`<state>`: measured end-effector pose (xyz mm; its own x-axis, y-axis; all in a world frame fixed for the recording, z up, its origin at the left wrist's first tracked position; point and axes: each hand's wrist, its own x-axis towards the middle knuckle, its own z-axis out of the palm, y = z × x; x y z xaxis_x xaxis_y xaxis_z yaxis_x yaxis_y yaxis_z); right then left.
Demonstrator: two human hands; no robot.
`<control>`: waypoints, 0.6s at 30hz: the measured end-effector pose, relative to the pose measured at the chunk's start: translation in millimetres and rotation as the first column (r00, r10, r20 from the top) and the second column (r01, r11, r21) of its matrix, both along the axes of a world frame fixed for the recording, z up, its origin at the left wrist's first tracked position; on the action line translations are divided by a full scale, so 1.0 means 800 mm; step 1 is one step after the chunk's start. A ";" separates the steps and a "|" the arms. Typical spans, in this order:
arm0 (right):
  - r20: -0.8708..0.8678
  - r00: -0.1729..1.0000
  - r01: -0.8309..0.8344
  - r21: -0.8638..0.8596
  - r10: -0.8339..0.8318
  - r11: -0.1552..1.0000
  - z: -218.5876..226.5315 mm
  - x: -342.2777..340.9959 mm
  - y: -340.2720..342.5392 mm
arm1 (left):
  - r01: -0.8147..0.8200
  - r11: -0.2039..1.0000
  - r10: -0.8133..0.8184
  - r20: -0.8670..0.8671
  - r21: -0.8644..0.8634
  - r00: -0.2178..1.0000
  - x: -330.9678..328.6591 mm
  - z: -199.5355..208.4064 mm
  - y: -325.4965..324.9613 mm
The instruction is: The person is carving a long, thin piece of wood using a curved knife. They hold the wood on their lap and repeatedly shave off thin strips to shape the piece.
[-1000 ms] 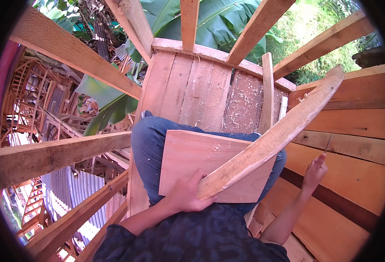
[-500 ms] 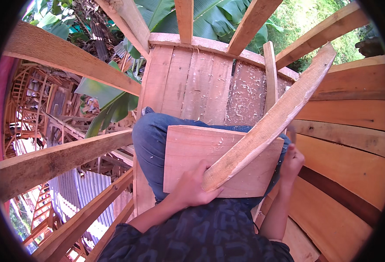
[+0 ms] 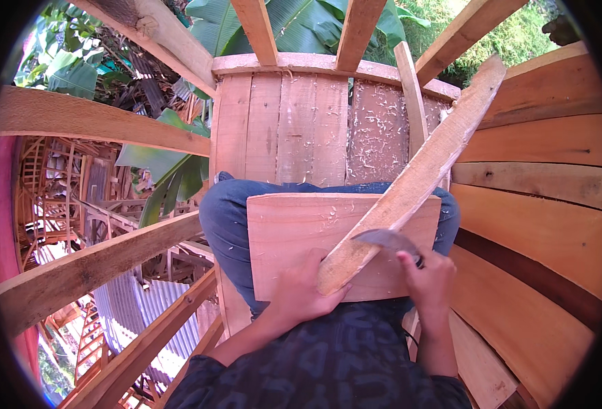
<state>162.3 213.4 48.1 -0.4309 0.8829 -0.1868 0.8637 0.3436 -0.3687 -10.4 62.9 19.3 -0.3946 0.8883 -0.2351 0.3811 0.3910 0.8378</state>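
A long rough wooden plank (image 3: 420,176) slants up and to the right from my lap. Its near end is gripped by my left hand (image 3: 303,286), thumb beneath and fingers behind the edge. My right hand (image 3: 430,279) is closed round the handle of a curved knife (image 3: 385,238), thumb along the handle. The dark hooked blade lies at the plank's right edge, its tip over the wood. Beneath the plank, a flat square board (image 3: 287,238) rests across my thighs. Most of the knife's handle is hidden in my fist.
Pale shavings (image 3: 379,129) are scattered on the plank floor (image 3: 263,129). A narrow upright stick (image 3: 412,92) stands behind the long plank. Slatted rails (image 3: 103,255) run along the left, with corrugated sheets (image 3: 140,320) below. An orange-brown board wall (image 3: 533,228) rises at my right.
My right hand has swung in from the right, bringing the knife blade onto the plank. The view has shifted slightly; my left hand keeps its hold on the plank's near end.
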 end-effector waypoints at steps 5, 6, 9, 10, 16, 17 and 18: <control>0.054 0.997 0.041 0.193 -0.052 0.980 -0.012 0.031 0.049 | 0.020 0.994 -0.019 0.005 -0.106 1.000 0.004 0.009 0.008; 0.053 0.994 0.083 0.237 -0.098 0.968 -0.014 0.035 0.056 | -0.003 0.996 0.006 0.029 -0.090 1.000 0.004 0.007 0.007; -0.103 0.890 0.454 0.153 -0.443 0.878 -0.011 0.080 0.112 | -0.031 0.999 0.032 0.062 -0.026 0.998 0.001 0.000 -0.004; -0.108 0.894 0.448 0.168 -0.435 0.878 -0.008 0.100 0.117 | -0.024 0.999 0.023 0.035 0.024 0.999 -0.002 -0.002 -0.005; -0.158 0.987 -0.037 0.035 0.042 0.999 0.009 0.029 0.007 | -0.005 0.998 0.003 0.040 0.055 0.999 0.003 -0.001 0.008; -0.171 0.977 -0.123 0.024 0.125 0.992 -0.001 0.015 -0.009 | 0.006 0.998 -0.009 0.037 0.069 0.999 0.003 -0.002 0.007; -0.180 0.976 -0.110 0.072 0.121 0.991 -0.016 0.015 -0.005 | 0.001 0.998 -0.004 0.055 0.062 0.998 0.002 -0.001 0.005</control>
<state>174.2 209.3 35.2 -0.5526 0.8324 -0.0421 0.7362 0.4638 -0.4928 -8.7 67.3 18.3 -0.3801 0.9029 -0.2009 0.3342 0.3366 0.8803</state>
